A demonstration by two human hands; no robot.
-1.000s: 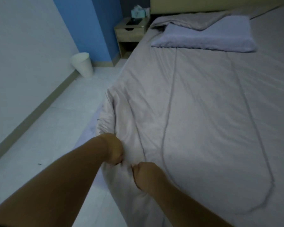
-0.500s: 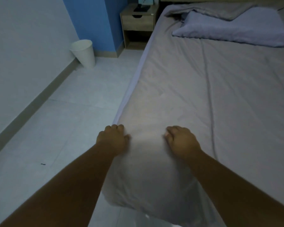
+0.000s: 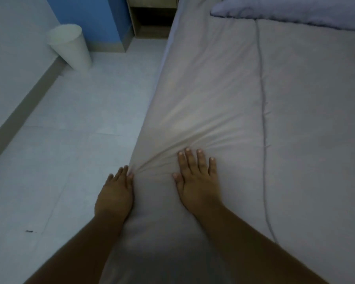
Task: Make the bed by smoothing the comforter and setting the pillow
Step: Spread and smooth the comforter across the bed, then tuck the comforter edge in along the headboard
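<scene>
Head: comforter (image 3: pixel 213 83) lengthwise toward pillow (image 3: pixel 295 11)

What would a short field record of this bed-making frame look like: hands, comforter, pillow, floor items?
left hand: open, against the comforter's side edge
right hand: open, flat on top of the comforter
comforter: grey, creases fanning out between the hands
pillow: lavender, at the head end, partly out of frame
bin: white, on the floor by the wall

Bedroom: bed (image 3: pixel 213 78), pillow (image 3: pixel 295 11), nightstand (image 3: pixel 152 19).
</scene>
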